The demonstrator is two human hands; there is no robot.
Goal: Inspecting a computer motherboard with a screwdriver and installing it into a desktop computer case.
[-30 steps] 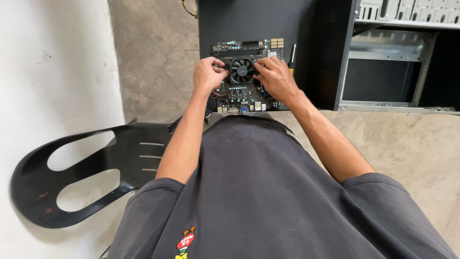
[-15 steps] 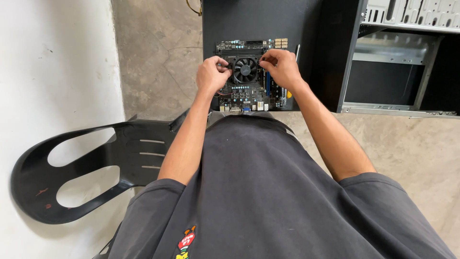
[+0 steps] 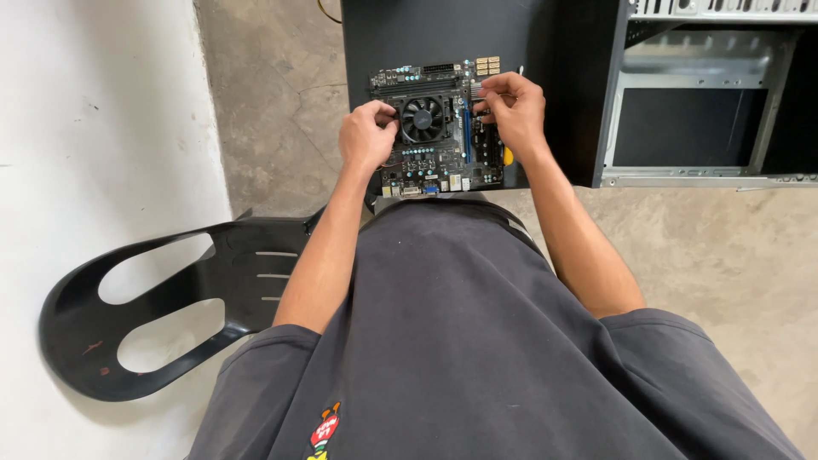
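A dark motherboard (image 3: 439,166) lies flat on a black panel (image 3: 400,34) in front of me. A black fan cooler (image 3: 423,117) sits at the board's middle. My left hand (image 3: 366,138) has its fingers curled against the cooler's left side. My right hand (image 3: 513,106) is just right of the fan, by a blue slot (image 3: 466,136), with its fingertips bent down onto the board. Whether they pinch anything is hidden. A yellow-tipped tool (image 3: 508,156) lies under my right wrist.
An open computer case (image 3: 690,128) lies on the concrete floor (image 3: 733,255) to the right. A black plastic chair (image 3: 162,324) stands at my left, next to a white wall (image 3: 85,128). My dark shirt fills the lower view.
My right hand has slid off the fan's right edge to the slots beside it. My left hand has stayed at the cooler's left side.
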